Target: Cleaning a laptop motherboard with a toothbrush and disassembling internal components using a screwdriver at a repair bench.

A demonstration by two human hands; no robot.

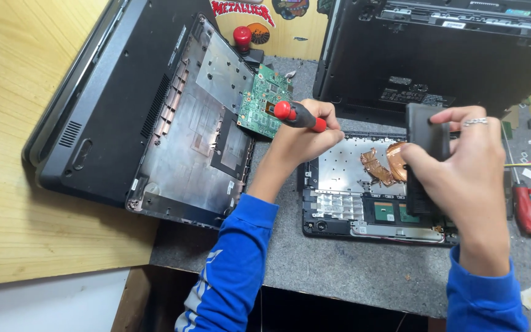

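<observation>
My left hand (305, 135) is closed around a screwdriver with a red and black handle (297, 115), held over the left edge of an opened laptop base (339, 203) on the grey mat. My right hand (462, 160), with a ring on one finger, grips a black rectangular laptop battery (424, 132) and holds it upright above the right part of that base. Copper-coloured foil (385, 163) and a silver metal plate lie inside the base. A green circuit board (264, 101) rests just left of my left hand.
A black laptop bottom cover (198, 129) leans on a closed dark laptop (112, 92) at the left. Another black laptop shell (437, 55) stands at the back. Red-handled screwdrivers (527, 209) lie at the right edge. The mat's front edge (314, 289) is near me.
</observation>
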